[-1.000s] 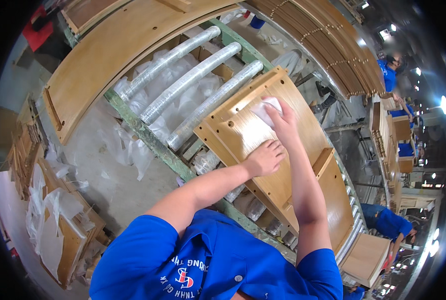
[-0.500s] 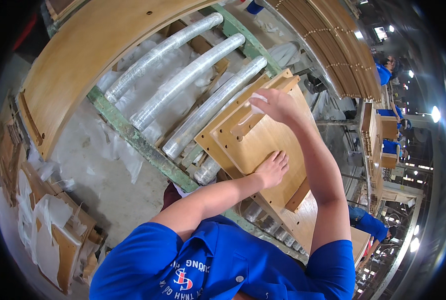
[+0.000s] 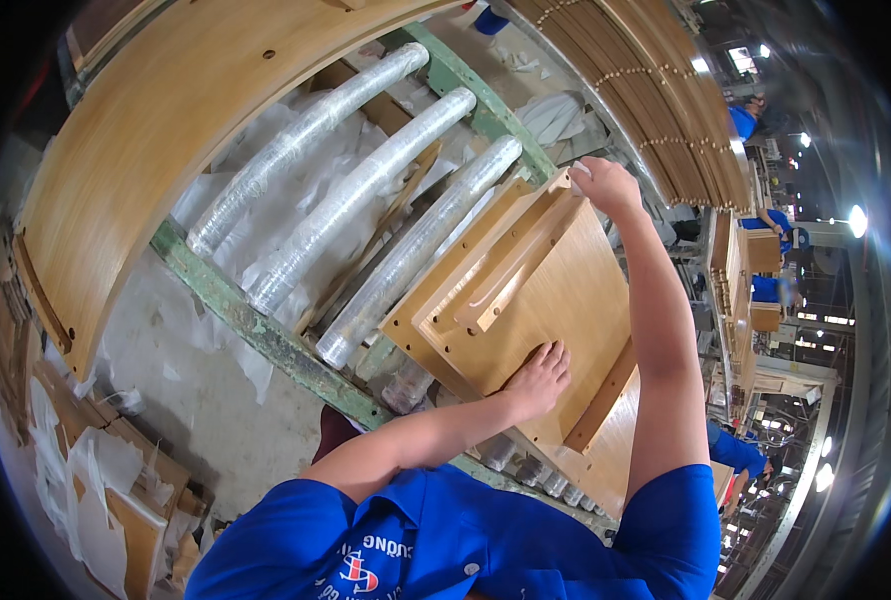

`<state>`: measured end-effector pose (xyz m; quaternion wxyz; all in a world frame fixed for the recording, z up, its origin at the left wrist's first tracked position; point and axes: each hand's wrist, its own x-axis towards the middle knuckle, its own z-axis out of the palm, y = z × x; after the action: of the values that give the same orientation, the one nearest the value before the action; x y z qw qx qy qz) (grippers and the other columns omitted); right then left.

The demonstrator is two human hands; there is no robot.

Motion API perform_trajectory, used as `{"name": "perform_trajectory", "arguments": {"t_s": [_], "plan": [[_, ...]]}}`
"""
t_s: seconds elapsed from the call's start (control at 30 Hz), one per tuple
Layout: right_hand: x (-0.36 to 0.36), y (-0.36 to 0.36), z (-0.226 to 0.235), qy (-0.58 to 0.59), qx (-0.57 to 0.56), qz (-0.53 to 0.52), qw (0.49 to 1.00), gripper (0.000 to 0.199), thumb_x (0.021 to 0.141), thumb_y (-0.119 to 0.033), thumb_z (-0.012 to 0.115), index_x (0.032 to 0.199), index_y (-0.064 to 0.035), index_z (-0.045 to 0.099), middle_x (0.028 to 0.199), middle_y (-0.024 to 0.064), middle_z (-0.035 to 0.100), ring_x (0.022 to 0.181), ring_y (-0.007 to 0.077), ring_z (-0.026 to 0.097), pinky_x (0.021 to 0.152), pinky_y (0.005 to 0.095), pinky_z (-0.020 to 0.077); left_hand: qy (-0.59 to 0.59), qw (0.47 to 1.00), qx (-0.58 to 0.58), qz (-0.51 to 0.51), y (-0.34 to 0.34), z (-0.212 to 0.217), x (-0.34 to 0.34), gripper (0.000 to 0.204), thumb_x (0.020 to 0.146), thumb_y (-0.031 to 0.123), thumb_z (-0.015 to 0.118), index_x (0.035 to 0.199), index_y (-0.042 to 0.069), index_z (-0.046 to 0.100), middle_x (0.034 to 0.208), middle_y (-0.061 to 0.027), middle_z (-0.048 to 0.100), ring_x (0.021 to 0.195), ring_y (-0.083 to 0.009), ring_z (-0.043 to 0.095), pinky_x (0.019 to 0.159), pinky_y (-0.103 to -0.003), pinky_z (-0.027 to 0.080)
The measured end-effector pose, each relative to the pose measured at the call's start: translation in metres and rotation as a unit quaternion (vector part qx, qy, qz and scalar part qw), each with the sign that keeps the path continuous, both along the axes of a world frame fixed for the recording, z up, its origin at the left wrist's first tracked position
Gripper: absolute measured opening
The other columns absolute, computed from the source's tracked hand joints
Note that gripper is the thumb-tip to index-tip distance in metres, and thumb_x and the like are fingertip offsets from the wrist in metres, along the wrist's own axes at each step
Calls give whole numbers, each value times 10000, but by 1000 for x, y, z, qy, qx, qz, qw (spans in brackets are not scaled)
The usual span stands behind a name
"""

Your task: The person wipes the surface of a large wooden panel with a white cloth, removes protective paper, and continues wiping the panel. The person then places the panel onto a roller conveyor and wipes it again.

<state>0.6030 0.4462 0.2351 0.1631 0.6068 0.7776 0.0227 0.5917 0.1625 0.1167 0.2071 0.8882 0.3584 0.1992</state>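
A light wooden panel (image 3: 576,290) lies in front of me, with dark holes along its near-left edge. Two raised wooden strips are fixed across it: one strip (image 3: 526,262) on the left, another strip (image 3: 604,395) on the right. My left hand (image 3: 540,382) rests flat on the panel between them, fingers stretched out. At the far end of the left strip, my right hand (image 3: 611,188) pinches a small white wad (image 3: 579,177), cloth or paper, against the wood. A second wooden panel (image 3: 406,325) shows beneath the first.
Plastic-wrapped rollers (image 3: 366,190) span a green metal frame (image 3: 256,330) to the left. A large wooden board (image 3: 156,150) stands beyond them. Stacked wooden panels (image 3: 656,110) are at the far right. White sheets and boards (image 3: 106,480) lie at lower left. People in blue work at right.
My right hand has moved away from me along the left strip to its far end, with the white wad. The left hand stays on the panel.
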Motion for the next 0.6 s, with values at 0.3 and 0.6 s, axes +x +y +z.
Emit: {"name": "perform_trajectory", "arguments": {"t_s": [0.3,0.6], "plan": [[9,34,-22,8,60,-21,998,415,875,-435,444,1165,-168,573,1008,162,647,960,335,608,826,438,478,-60,998,-17,-3,1,-5,3,427,802,240,508,1170,26,539,1357,-182,398,1321,-404,236,1085,-516,137],[7,39,-37,-36,37,-42,998,439,881,-472,431,1117,-136,585,1008,179,640,967,365,591,829,456,457,-84,996,-18,5,1,-9,4,387,798,253,518,1116,42,580,1337,-174,417,1317,-399,243,1085,-521,120]]}}
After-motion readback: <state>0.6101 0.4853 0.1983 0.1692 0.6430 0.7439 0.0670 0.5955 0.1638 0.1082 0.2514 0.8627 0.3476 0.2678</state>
